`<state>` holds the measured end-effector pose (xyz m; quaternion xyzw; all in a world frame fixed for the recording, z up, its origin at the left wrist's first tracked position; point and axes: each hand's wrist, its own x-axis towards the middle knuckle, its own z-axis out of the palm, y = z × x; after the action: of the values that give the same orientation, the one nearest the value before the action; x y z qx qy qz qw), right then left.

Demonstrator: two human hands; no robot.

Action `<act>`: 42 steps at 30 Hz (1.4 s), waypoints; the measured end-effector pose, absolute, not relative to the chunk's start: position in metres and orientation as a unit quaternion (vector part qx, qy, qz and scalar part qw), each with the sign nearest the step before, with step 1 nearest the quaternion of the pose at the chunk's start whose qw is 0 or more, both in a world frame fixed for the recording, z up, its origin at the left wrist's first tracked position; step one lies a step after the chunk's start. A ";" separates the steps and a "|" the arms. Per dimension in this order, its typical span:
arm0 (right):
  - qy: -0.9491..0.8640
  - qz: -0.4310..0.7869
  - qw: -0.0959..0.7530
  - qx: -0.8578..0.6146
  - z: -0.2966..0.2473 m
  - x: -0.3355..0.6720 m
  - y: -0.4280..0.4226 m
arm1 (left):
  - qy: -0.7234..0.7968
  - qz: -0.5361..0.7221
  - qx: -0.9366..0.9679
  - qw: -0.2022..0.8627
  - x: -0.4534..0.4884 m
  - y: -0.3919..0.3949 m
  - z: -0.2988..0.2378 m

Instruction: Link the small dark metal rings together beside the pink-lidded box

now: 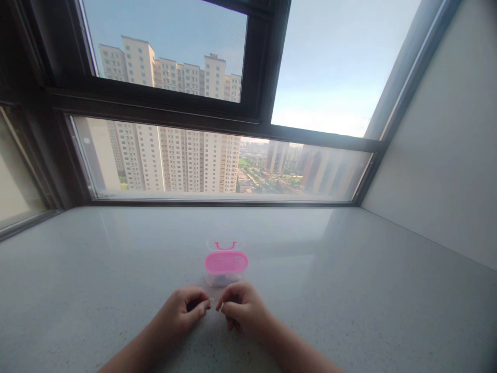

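Observation:
My left hand (pixel 189 305) is closed in a pinch, with a small pale curved piece (pixel 212 300) showing at its fingertips. Just to its right, my right hand (pixel 240 305) also pinches, and a thin whitish piece (pixel 221 307) pokes out between thumb and forefinger. A narrow gap separates the two sets of fingertips. Both pieces are too small to name, and I cannot tell whether they are one thing. Right beyond my hands stands a small clear plastic box with a pink lid (pixel 226 262) and a pink handle (pixel 225 246); something dark lies inside it.
The box and my hands are on a pale speckled counter (pixel 116 269). A dark window frame (pixel 217 203) bounds its far edge, with tall buildings outside. A white wall (pixel 438 155) rises on the right.

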<state>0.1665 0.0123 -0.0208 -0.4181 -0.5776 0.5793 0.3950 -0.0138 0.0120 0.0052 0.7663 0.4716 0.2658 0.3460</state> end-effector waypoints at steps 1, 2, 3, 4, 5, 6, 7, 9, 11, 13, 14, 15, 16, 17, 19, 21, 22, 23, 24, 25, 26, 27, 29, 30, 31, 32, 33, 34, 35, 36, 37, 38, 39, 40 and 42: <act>-0.579 0.579 0.393 -0.419 -0.021 0.167 0.012 | 0.471 0.266 0.767 0.346 -0.014 0.012 0.005; -0.580 0.578 0.391 -0.420 -0.020 0.167 0.012 | 0.471 0.265 0.767 0.345 -0.014 0.013 0.004; -0.581 0.578 0.388 -0.421 -0.020 0.167 0.013 | 0.471 0.264 0.768 0.344 -0.014 0.013 0.004; -0.582 0.577 0.387 -0.422 -0.020 0.167 0.013 | 0.471 0.263 0.768 0.344 -0.015 0.013 0.003; -0.582 0.576 0.387 -0.424 -0.020 0.167 0.013 | 0.470 0.263 0.769 0.345 -0.015 0.014 0.003; -0.581 0.576 0.388 -0.424 -0.020 0.167 0.012 | 0.470 0.263 0.768 0.346 -0.015 0.014 0.003; -0.581 0.576 0.389 -0.424 -0.019 0.167 0.012 | 0.470 0.263 0.768 0.347 -0.015 0.013 0.003; -0.581 0.574 0.392 -0.423 -0.019 0.167 0.012 | 0.471 0.262 0.767 0.348 -0.015 0.013 0.003; -0.582 0.574 0.394 -0.421 -0.018 0.167 0.011 | 0.471 0.263 0.767 0.347 -0.014 0.012 0.005; -0.584 0.573 0.393 -0.420 -0.018 0.167 0.012 | 0.468 0.266 0.767 0.350 -0.014 0.011 0.006; -0.584 0.572 0.392 -0.421 -0.019 0.167 0.012 | 0.467 0.266 0.766 0.352 -0.014 0.011 0.006; -0.586 0.571 0.389 -0.424 -0.019 0.167 0.012 | 0.466 0.266 0.766 0.354 -0.014 0.011 0.006; -0.587 0.569 0.386 -0.427 -0.020 0.167 0.012 | 0.467 0.265 0.766 0.354 -0.014 0.011 0.005; -0.589 0.568 0.382 -0.430 -0.020 0.167 0.013 | 0.468 0.266 0.766 0.352 -0.014 0.011 0.004; -0.588 0.569 0.381 -0.431 -0.021 0.167 0.013 | 0.472 0.269 0.765 0.347 -0.014 0.012 0.002; -0.585 0.571 0.385 -0.429 -0.022 0.167 0.013 | 0.473 0.270 0.765 0.344 -0.015 0.014 0.001; -0.583 0.572 0.387 -0.428 -0.023 0.167 0.013 | 0.473 0.270 0.765 0.344 -0.015 0.014 0.000; -0.582 0.573 0.388 -0.426 -0.023 0.167 0.013 | 0.472 0.269 0.766 0.344 -0.015 0.014 0.000; -0.583 0.573 0.389 -0.426 -0.024 0.167 0.013 | 0.473 0.268 0.766 0.344 -0.015 0.014 0.001; -0.584 0.573 0.388 -0.425 -0.024 0.167 0.013 | 0.474 0.268 0.765 0.344 -0.014 0.014 0.002; -0.584 0.572 0.387 -0.426 -0.024 0.167 0.013 | 0.476 0.268 0.764 0.345 -0.014 0.013 0.003; -0.584 0.571 0.388 -0.427 -0.024 0.167 0.013 | 0.476 0.267 0.763 0.346 -0.014 0.013 0.004; -0.584 0.567 0.391 -0.429 -0.023 0.166 0.013 | 0.475 0.266 0.763 0.349 -0.014 0.012 0.005; -0.585 0.567 0.391 -0.429 -0.022 0.166 0.013 | 0.474 0.267 0.763 0.350 -0.014 0.012 0.005; -0.585 0.567 0.391 -0.428 -0.022 0.166 0.013 | 0.473 0.268 0.763 0.349 -0.014 0.012 0.005; -0.585 0.568 0.392 -0.427 -0.021 0.166 0.012 | 0.473 0.269 0.763 0.349 -0.014 0.012 0.005; -0.584 0.569 0.393 -0.425 -0.021 0.166 0.012 | 0.473 0.271 0.763 0.347 -0.014 0.013 0.004; -0.584 0.569 0.394 -0.424 -0.021 0.166 0.012 | 0.473 0.273 0.763 0.346 -0.014 0.013 0.004; -0.582 0.570 0.397 -0.423 -0.021 0.166 0.012 | 0.473 0.273 0.763 0.346 -0.014 0.013 0.003; -0.581 0.571 0.398 -0.423 -0.021 0.166 0.012 | 0.473 0.272 0.763 0.346 -0.014 0.013 0.003; -0.579 0.571 0.400 -0.423 -0.022 0.166 0.012 | 0.472 0.272 0.763 0.347 -0.014 0.013 0.002; -0.578 0.571 0.400 -0.423 -0.022 0.166 0.013 | 0.472 0.271 0.764 0.347 -0.014 0.013 0.002; -0.577 0.572 0.401 -0.423 -0.023 0.166 0.013 | 0.472 0.271 0.764 0.346 -0.014 0.013 0.002; -0.578 0.571 0.402 -0.423 -0.024 0.166 0.013 | 0.471 0.271 0.766 0.344 -0.015 0.013 0.001; -0.580 0.569 0.402 -0.423 -0.025 0.166 0.013 | 0.471 0.270 0.767 0.342 -0.015 0.013 0.001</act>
<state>0.1662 0.0132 -0.0248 -0.4229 -0.5799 0.5685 0.4021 -0.0150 0.0126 0.0006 0.7671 0.4710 0.2700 0.3417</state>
